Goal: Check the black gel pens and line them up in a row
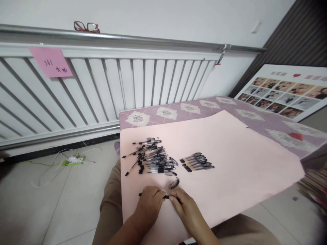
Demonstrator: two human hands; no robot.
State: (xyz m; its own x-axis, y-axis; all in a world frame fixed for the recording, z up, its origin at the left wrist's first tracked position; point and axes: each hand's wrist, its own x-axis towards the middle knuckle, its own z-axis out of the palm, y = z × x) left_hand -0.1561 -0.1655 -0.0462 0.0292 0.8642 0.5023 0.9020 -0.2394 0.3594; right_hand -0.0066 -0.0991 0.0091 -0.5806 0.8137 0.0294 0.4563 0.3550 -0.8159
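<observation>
My left hand [150, 201] and my right hand [184, 205] meet over a pink paper sheet [230, 160] at the table's near edge. Both are closed on one black pen [166, 196], whose tip pokes out to the left of my left hand. A loose pen cap [174, 183] lies just beyond my fingers. Farther back sits a jumbled heap of black pens [152, 158]. To its right, several pens lie side by side in a neat row [196, 162].
The table carries a purple patterned cloth [268, 122]. A white radiator [102, 88] with a pink note [50, 62] runs along the wall, red glasses [86, 27] on its rail. A photo board [286, 92] leans at right. A power strip [74, 160] lies on the floor.
</observation>
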